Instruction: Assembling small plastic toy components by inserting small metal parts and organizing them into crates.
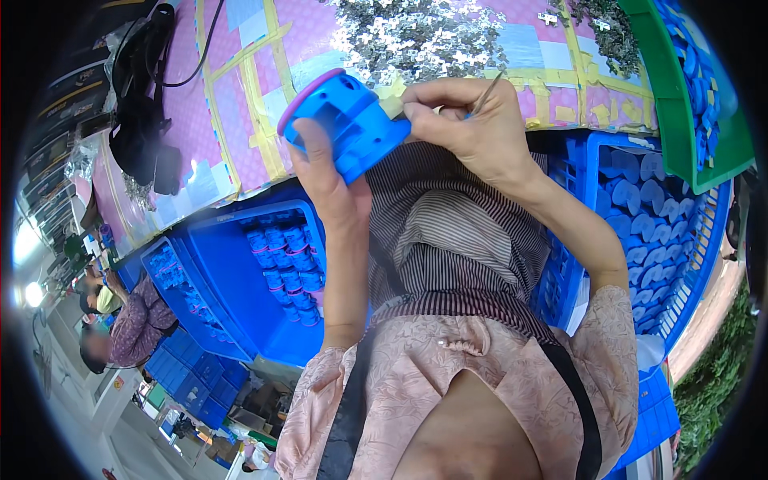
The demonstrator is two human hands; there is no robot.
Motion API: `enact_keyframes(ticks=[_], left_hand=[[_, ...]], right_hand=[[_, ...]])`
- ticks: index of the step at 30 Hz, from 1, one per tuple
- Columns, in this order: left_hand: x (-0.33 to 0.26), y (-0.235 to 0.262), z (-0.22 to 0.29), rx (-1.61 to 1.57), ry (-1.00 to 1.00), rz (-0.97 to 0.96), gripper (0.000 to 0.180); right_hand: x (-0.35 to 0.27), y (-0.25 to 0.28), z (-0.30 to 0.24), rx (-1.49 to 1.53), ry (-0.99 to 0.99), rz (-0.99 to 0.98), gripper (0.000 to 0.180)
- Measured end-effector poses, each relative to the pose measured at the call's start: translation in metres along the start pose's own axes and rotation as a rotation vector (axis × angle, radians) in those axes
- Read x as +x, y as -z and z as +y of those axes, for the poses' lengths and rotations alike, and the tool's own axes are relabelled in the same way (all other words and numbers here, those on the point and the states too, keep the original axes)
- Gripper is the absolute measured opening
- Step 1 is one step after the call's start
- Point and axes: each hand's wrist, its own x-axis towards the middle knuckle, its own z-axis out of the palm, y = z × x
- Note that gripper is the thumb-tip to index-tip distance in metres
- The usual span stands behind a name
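Observation:
My left hand [324, 172] grips a blue plastic housing with a purple rim [344, 120], held up in front of the table edge. My right hand [472, 120] pinches a thin metal tool [486, 94] and its fingertips touch the right side of the blue housing. A heap of small shiny metal parts [416, 36] lies on the table just beyond both hands. Striped cloth on my lap [456, 232] shows below them.
The table [240, 104] has a pink and blue top with yellow tape. A blue crate [232, 288] with several finished blue parts sits at lower left, another blue crate [688, 264] of blue pieces at right, a green tray [672, 104] above it. Other people sit at far left.

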Motion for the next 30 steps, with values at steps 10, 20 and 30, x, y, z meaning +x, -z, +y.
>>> enact_keyframes(ticks=[10,20,30], left_hand=[[0.001,0.007,0.016,-0.231,0.197,-0.044,0.06],[-0.013,0.027,0.018,-0.803,0.71,-0.305,0.066],[-0.015,0.017,0.04,-0.609,0.817,-0.149,0.062]], right_hand=[[0.012,0.027,-0.001,-0.192,0.275,-0.136,0.069],[-0.007,0.001,-0.028,-0.449,0.535,-0.307,0.099],[-0.006,0.014,-0.041,-0.46,0.577,-0.188,0.1]])
